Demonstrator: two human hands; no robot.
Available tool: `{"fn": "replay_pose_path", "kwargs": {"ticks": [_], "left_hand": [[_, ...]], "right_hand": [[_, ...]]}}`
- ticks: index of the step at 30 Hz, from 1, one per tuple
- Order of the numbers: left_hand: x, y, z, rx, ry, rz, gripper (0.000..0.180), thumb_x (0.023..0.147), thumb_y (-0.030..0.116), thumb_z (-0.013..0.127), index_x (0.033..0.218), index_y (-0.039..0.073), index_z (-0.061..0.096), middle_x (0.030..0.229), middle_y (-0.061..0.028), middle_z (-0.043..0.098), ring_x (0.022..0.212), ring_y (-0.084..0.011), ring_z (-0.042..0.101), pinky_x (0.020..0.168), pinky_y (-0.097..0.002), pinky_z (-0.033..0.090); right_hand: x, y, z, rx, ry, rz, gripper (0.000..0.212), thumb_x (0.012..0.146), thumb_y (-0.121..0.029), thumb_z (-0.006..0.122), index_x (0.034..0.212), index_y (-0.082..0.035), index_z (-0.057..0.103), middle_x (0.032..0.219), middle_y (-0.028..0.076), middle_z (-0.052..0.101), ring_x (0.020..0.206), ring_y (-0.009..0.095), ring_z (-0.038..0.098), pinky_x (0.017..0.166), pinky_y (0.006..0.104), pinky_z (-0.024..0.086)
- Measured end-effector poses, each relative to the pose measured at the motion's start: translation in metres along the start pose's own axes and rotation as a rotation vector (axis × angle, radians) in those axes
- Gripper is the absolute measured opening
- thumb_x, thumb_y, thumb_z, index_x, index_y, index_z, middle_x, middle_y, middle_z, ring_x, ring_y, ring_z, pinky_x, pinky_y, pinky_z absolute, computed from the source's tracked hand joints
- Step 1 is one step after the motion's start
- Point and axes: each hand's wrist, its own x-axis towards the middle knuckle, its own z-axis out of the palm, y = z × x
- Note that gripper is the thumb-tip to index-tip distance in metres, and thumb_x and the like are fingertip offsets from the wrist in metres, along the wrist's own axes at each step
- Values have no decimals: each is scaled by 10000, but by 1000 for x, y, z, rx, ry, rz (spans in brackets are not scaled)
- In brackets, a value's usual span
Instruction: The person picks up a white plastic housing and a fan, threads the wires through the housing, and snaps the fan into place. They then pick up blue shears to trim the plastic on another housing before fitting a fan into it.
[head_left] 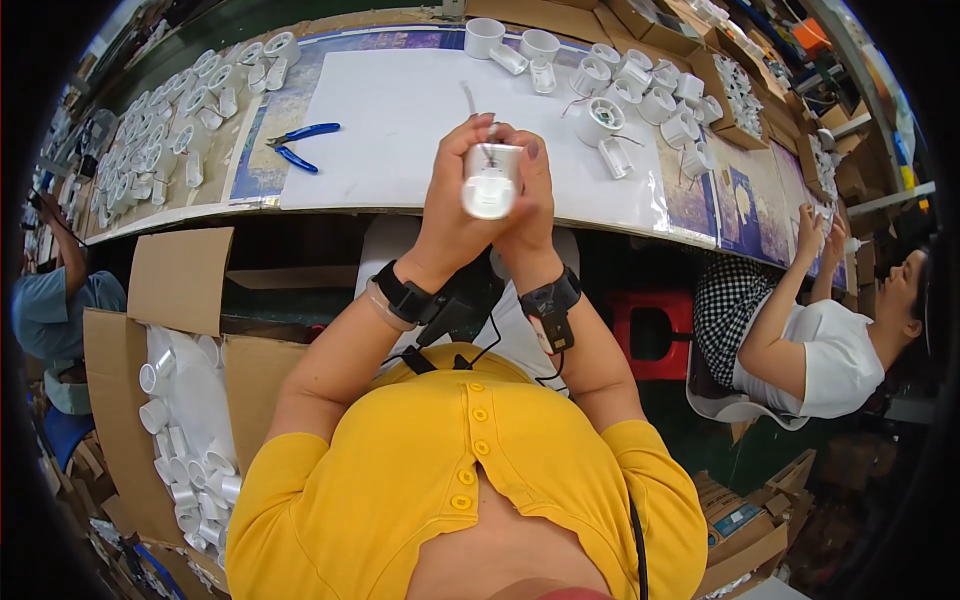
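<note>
Both my hands are closed around a white plastic housing (492,195), held up over the near edge of the white work sheet (390,120). My left hand (452,185) wraps its left side, and my right hand (538,185) presses on its right side. Thin wires show at the top of the housing between my fingers, and a pale, blurred strip sticks up beyond them. On the sheet to the left lie blue-handled cutting pliers (312,131) with their handles spread. Right of my hands, a round white cup with a circuit board (604,118) stands beside a small white cover (614,157).
Many white cup-shaped parts with wires crowd the table's left end (160,157) and right side (658,104). A cardboard box (125,420) of white cups is at my lower left. A co-worker (825,345) sits at right near a red stool (650,335).
</note>
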Motion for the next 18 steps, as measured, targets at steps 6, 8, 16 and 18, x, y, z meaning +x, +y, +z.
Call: {"fn": "replay_pose_path", "kwargs": {"ticks": [6, 8, 16, 18], "left_hand": [[2, 8, -5, -555, 32, -125, 433, 861, 157, 588, 1238, 34, 413, 1380, -154, 373, 1212, -233, 438, 1040, -354, 345], [3, 7, -3, -746, 133, -236, 334, 914, 175, 529, 1206, 39, 439, 1387, -149, 368, 1195, -221, 452, 1035, -352, 351], [0, 12, -4, -695, 206, -197, 192, 966, 174, 417, 1092, 47, 487, 1316, -153, 453, 1226, -211, 422, 1055, -353, 330], [1, 12, -4, -705, 205, -216, 192, 966, 176, 422, 1090, 46, 491, 1307, -152, 460, 1227, -210, 421, 1050, -350, 335]], "right_hand": [[1, -2, -4, 401, -47, 222, 243, 969, -345, 465, 1012, -126, 558, 1044, 36, 593, 1026, 191, 552, 948, 373, 442], [-1, -2, 0, 302, -29, 187, 239, 966, -342, 471, 1004, -124, 561, 1040, 36, 591, 1017, 188, 554, 939, 370, 446], [-9, 8, 19, 94, 23, -1, 221, 957, -300, 493, 979, -91, 563, 1019, 39, 583, 980, 175, 563, 890, 336, 460], [-8, 8, 20, 83, 23, -11, 213, 966, -269, 477, 994, -71, 549, 1016, 51, 578, 962, 174, 567, 867, 321, 466]]}}
